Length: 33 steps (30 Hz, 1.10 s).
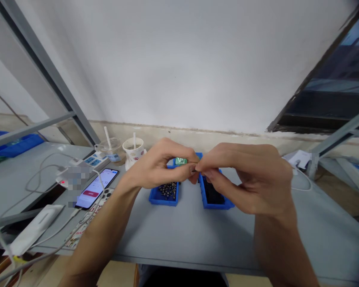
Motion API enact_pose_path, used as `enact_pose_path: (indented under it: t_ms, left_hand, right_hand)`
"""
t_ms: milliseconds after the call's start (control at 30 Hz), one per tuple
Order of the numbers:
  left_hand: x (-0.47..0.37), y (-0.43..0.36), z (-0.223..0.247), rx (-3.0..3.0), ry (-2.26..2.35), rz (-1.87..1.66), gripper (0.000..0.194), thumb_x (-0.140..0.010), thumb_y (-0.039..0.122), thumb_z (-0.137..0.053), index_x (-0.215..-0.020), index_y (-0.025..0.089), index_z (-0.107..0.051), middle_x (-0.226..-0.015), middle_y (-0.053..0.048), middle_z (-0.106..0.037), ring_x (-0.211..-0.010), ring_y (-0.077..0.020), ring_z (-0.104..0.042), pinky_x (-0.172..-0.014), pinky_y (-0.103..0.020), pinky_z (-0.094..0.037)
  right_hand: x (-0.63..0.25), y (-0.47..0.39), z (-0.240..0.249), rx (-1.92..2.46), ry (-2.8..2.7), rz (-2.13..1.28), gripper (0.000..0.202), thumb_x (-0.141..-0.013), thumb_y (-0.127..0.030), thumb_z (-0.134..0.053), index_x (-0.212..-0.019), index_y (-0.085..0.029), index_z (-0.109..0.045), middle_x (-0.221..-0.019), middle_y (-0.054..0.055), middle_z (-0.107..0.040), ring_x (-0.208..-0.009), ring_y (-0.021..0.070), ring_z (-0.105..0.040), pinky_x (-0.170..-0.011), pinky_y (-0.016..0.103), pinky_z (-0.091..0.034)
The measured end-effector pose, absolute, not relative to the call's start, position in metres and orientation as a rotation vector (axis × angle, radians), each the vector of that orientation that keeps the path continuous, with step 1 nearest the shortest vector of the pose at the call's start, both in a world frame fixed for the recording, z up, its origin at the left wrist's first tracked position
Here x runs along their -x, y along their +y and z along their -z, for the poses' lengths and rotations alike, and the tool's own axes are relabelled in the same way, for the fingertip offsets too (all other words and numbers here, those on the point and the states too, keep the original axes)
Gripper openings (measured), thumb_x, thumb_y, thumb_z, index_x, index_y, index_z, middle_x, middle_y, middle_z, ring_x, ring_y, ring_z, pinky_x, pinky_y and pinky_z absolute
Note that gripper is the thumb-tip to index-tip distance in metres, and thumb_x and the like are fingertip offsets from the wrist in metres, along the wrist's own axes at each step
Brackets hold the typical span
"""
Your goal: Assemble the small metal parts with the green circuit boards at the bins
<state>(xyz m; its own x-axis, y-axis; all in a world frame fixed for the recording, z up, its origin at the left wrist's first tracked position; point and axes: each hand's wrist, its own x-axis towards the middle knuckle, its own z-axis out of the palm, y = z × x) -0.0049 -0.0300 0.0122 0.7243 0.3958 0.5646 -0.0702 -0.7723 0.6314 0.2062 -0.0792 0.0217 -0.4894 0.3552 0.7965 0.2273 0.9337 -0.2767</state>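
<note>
My left hand (164, 164) and my right hand (245, 175) meet at the fingertips above the table, both pinched. Between them is a small dark piece, mostly hidden, too small to name. Behind and below my left hand sits a blue tray (164, 202) with many small metal parts (169, 190). Another blue tray (218, 206), holding black items (212, 193), is partly covered by my right hand. Farther back, a third blue container (199, 155) shows between the hands, with something green (180, 161) in it.
On the left of the grey table (179, 235) are a lit phone (97, 188), a power strip (96, 160), cables, a white packet (37, 227), a plastic cup (115, 153) and a paper cup (133, 149) with straws. A white wall stands behind.
</note>
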Motion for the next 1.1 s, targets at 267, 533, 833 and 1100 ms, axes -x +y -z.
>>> enact_pose_path:
  t_ms: [267,533,833,1100]
  left_hand:
    - [0.0058,-0.0304,-0.0124,-2.277,0.255,-0.965,0.021,-0.095,0.023,-0.059,-0.081,0.016,-0.072,-0.072,-0.004,-0.074,-0.065,-0.0121,-0.066,-0.062,-0.021,-0.053]
    - [0.0043,-0.0300,-0.0123,-2.305,0.254,-0.940,0.022,-0.094,0.025,-0.058,-0.078,0.016,-0.071,-0.069,-0.003,-0.072,-0.061,-0.0115,-0.062,-0.060,-0.022,-0.050]
    - [0.0063,-0.0308,-0.0126,-2.272,0.248,-0.962,0.020,-0.093,0.021,-0.059,-0.078,0.017,-0.071,-0.070,-0.004,-0.073,-0.062,-0.0119,-0.064,-0.060,-0.021,-0.052]
    - [0.0060,-0.0304,-0.0137,-2.277,0.250,-0.933,0.020,-0.092,0.021,-0.059,-0.078,0.017,-0.071,-0.071,-0.003,-0.072,-0.062,-0.0116,-0.063,-0.060,-0.022,-0.050]
  right_hand:
    - [-0.2044,-0.0782,-0.0201,0.439,-2.072,-0.167,0.020,-0.093,-0.010,-0.059,-0.099,-0.025,-0.070,-0.083,0.000,-0.074,-0.072,0.0124,-0.069,-0.064,0.024,-0.056]
    - [-0.2073,-0.0808,-0.0232,0.448,-2.127,-0.136,0.022,-0.093,-0.009,-0.058,-0.101,-0.025,-0.070,-0.082,0.000,-0.073,-0.070,0.0129,-0.068,-0.061,0.024,-0.054]
    - [-0.2033,-0.0808,-0.0231,0.433,-2.100,-0.143,0.021,-0.094,-0.010,-0.057,-0.100,-0.025,-0.070,-0.083,0.000,-0.074,-0.072,0.0129,-0.069,-0.064,0.024,-0.057]
    - [-0.2038,-0.0817,-0.0246,0.426,-2.128,-0.148,0.022,-0.094,-0.008,-0.057,-0.100,-0.025,-0.069,-0.083,0.000,-0.073,-0.071,0.0127,-0.068,-0.062,0.024,-0.055]
